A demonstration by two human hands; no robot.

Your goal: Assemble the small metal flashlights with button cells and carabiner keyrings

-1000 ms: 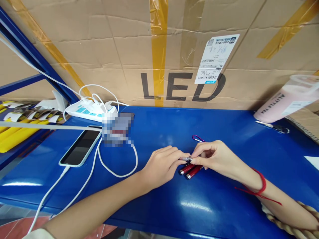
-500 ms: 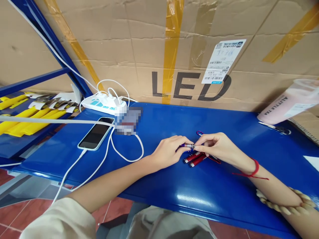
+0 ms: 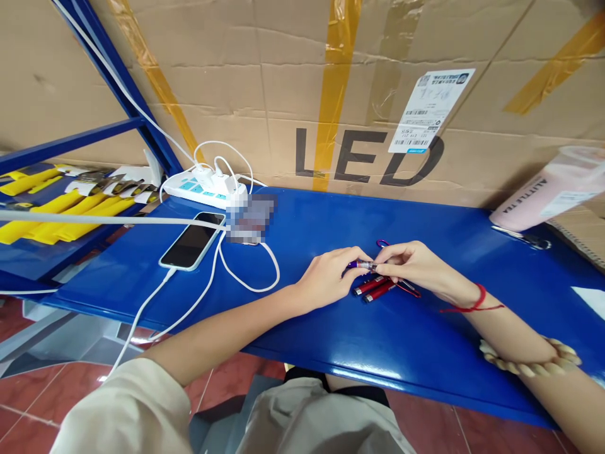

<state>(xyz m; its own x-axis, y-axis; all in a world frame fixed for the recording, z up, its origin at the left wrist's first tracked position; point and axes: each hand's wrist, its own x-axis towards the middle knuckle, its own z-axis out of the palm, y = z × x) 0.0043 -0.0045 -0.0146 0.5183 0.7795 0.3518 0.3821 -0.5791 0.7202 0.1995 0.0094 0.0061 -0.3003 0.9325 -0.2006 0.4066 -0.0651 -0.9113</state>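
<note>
My left hand (image 3: 327,275) is closed around the barrel of a small purple pen light (image 3: 362,265), held a little above the blue table. At its silver right end, my right hand (image 3: 410,261) pinches with thumb and fingertips; the exact spot of contact is partly hidden. Just below the hands, two red pen lights (image 3: 379,290) with silver ends lie side by side on the table. A red carabiner clip (image 3: 409,289) shows under my right hand, and a purple carabiner clip (image 3: 382,244) peeks out behind it.
On the blue table (image 3: 331,340), a phone (image 3: 193,241) with a white cable lies left, near a white power strip (image 3: 203,189). A pink drink cup (image 3: 548,189) tilts at the right beside keys (image 3: 539,241). A large cardboard box (image 3: 274,94) stands behind; yellow-handled tools (image 3: 85,211) lie far left.
The view has shifted slightly, so the table items appear a little higher and further right. Both hands still hold the purple pen light, with more of its barrel showing between them.
</note>
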